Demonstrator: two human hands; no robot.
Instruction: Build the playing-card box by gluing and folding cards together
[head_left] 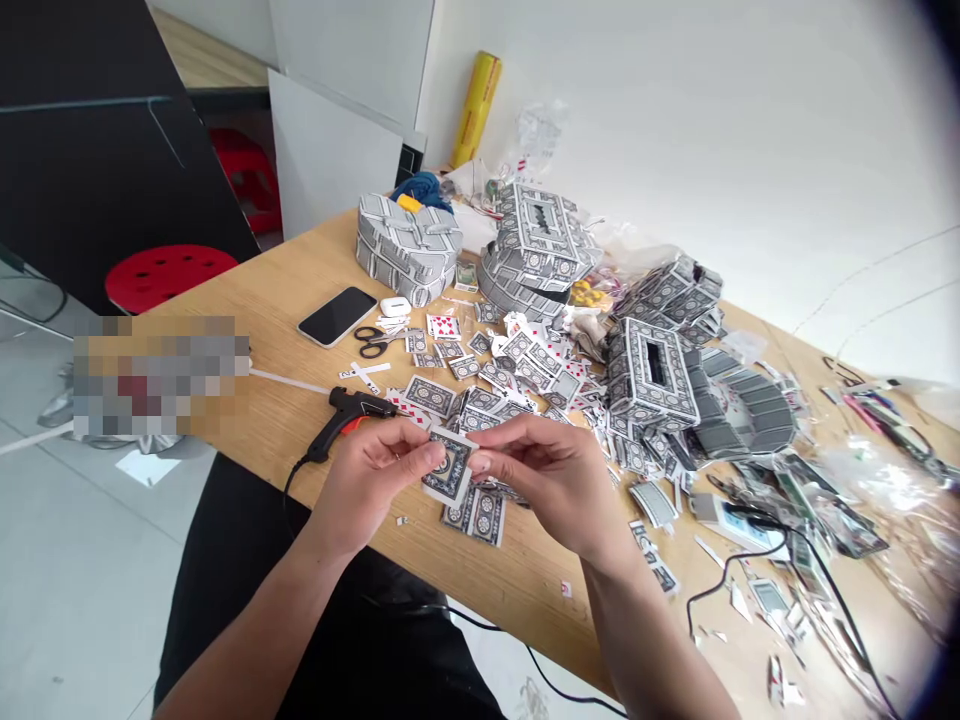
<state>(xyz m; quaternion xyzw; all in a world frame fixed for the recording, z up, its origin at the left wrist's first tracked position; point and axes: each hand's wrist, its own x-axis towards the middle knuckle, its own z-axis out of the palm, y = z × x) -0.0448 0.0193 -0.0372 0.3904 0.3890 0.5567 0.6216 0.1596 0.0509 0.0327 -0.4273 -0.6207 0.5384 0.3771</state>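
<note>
A playing card [448,468] with a dark patterned back is held up over the table's front edge. My left hand [375,475] pinches its left side between thumb and fingers. On the card's right side, my right hand [551,475] grips the edge the same way. Patterned cards [486,518] lie on the wood just beneath. A black glue gun [346,415] rests beside my left hand, with a glue stick at its rear. Beyond both hands spread many cut card pieces [480,405].
Card-covered boxes [651,375] and a heart-shaped box [409,245] stand farther back. A phone [337,316] and scissors [373,341] lie at the left. Cables, a white power strip [739,522] and scraps cover the right. A red stool [169,275] stands beyond the table.
</note>
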